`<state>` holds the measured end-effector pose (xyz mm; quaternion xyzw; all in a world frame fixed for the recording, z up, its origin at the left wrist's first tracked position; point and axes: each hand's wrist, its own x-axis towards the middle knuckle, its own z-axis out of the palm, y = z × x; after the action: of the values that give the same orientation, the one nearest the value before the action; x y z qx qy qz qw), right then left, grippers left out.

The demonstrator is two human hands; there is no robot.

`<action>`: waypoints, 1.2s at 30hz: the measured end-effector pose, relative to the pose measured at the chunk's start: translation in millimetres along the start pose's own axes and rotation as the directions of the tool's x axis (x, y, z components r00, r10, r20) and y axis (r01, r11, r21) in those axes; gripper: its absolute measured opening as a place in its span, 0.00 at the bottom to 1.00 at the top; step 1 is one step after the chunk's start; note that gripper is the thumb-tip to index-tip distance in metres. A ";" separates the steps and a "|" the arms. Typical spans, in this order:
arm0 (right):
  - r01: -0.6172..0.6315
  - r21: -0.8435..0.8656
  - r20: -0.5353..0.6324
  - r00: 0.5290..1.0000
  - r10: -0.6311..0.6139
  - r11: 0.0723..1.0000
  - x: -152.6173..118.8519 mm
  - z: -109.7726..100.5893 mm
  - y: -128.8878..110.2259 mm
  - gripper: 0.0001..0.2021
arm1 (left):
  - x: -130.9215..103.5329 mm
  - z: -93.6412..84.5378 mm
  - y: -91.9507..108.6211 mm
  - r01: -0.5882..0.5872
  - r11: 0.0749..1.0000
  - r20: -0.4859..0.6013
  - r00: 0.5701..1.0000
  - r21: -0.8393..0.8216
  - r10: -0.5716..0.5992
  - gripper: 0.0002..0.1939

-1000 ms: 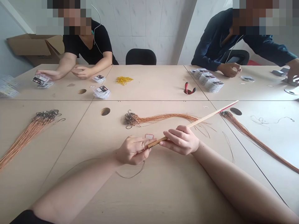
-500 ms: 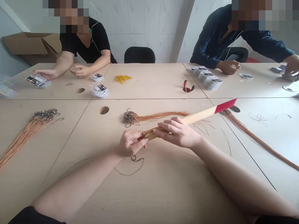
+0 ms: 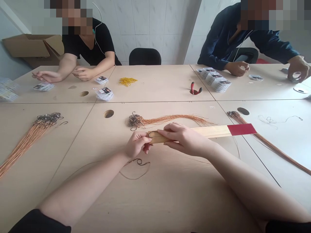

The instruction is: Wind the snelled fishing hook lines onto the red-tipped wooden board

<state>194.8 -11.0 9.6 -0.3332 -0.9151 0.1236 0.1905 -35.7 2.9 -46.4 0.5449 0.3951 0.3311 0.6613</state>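
A flat pale wooden strip [image 3: 211, 131] with a dark red end [image 3: 241, 129] is held level above the table. My right hand [image 3: 187, 137] is closed over its middle, fingers lying across the upper face. At the strip's left end, my left hand [image 3: 137, 142] grips it between thumb and fingers. A thin dark curved piece, like a fishing hook, shows on the wood by the left thumb; most of it is hidden. Below my left hand, a dark hook [image 3: 139, 161] with a brown line lies on the table. Behind the strip is a bundle of hooks [image 3: 135, 121] with copper-coloured lines [image 3: 175, 119].
More hook bundles lie at the left [image 3: 46, 119] and right [image 3: 279, 150]. Red-handled pliers [image 3: 195, 90] stand in a table hole. Yellow pieces [image 3: 127, 81] and stacked clear packs [image 3: 220, 82] are farther back. Two people sit across the table.
The wooden strip has turned flatter, its red end dropping toward me and showing its broad face. The left co-worker's hand has let go of a clear pack; the right co-worker's hand has shifted.
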 end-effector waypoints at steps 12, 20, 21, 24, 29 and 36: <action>-0.126 0.174 0.167 0.981 0.097 0.977 -1.7 -6.8 -3.7 0.18 | 5.5 -1.0 16.4 0.348 0.926 0.259 0.917 -0.147 -0.304 0.04; -0.143 0.333 0.315 0.948 0.033 0.932 -2.1 -11.6 3.4 0.13 | 4.1 7.0 28.3 0.755 0.582 0.352 0.655 -0.302 -0.668 0.06; -0.150 0.342 0.328 0.944 0.032 0.928 -2.7 -12.5 4.3 0.13 | 3.6 8.1 29.0 0.771 0.564 0.354 0.637 -0.297 -0.685 0.07; -0.163 0.344 0.346 0.938 0.036 0.925 -3.7 -17.2 3.3 0.14 | 2.2 8.6 30.4 0.783 0.569 0.359 0.621 -0.251 -0.697 0.07; -0.159 0.233 0.226 0.968 0.106 0.960 -2.0 -14.3 -2.4 0.13 | 5.4 -0.8 26.6 0.572 0.780 0.317 0.811 -0.254 -0.492 0.08; 0.012 -0.203 -0.093 0.995 -0.032 0.979 -0.1 31.6 10.8 0.19 | 15.1 -11.9 17.2 0.263 0.957 0.243 0.943 -0.124 -0.228 0.10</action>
<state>187.3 -6.1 -22.6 -0.3462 -0.9163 0.0118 0.2009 -39.2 24.6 -33.1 0.4722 0.3554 0.2113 0.7785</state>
